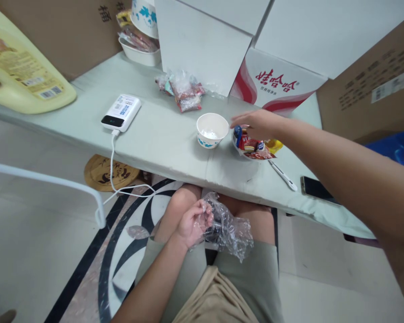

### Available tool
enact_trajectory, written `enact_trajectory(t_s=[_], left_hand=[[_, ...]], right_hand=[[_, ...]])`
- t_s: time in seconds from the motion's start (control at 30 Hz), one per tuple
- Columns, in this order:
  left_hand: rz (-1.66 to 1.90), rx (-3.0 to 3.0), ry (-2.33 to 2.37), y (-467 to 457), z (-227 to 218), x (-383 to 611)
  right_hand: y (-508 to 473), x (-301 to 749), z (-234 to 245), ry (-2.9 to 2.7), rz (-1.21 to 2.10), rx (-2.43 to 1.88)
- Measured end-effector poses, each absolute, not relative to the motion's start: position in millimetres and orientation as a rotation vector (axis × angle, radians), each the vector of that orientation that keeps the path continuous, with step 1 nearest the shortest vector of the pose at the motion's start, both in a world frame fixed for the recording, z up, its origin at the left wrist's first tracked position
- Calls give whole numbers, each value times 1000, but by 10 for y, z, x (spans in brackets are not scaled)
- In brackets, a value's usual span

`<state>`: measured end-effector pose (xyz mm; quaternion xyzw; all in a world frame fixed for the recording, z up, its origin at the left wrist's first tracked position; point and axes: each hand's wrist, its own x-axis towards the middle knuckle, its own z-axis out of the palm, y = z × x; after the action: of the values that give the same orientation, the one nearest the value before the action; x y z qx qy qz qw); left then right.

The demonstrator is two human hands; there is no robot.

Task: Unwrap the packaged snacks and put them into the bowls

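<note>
My left hand [193, 222] is over my lap, its fingers curled round a crumpled clear plastic bag [234, 231] that hangs across my thighs. My right hand [257, 123] reaches over a bowl of wrapped snacks [251, 146], fingers stretched out to the left and nothing visible in them. The bowl is heaped with red, blue and yellow packets, and the hand hides part of it. Just left of those fingertips stands a white paper bowl [212, 130] with a blue leaf pattern. Behind it lies a pile of small packets in clear wrapping [185, 92].
A white pen-like tool [283, 175] and a phone [318, 189] lie at the right. On the left are a power bank [123, 112] with a white cable and a yellow jug [27, 67]. White boxes [202, 49] line the back, beside stacked paper bowls [139, 54].
</note>
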<state>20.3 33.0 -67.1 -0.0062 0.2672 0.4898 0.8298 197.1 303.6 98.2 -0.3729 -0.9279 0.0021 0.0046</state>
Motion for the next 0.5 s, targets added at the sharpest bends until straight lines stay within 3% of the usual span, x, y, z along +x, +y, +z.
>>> enact_trajectory(t_s=[0.13,0.2,0.37,0.5], left_hand=[[1030,-61,544,352,-653,163],[1026,-110,569,373,-643,157],[1081,-193,839,414,-628,249],[975,-122,907,403,-543,358]], right_hand=[[2359,2112,1220,-2546,59,-1140],[1773,2298,1110,-2263,166,-1226],[250,2621,44,-2042,822,-1493],[-270,2479,-685,-1923,961,-1647]])
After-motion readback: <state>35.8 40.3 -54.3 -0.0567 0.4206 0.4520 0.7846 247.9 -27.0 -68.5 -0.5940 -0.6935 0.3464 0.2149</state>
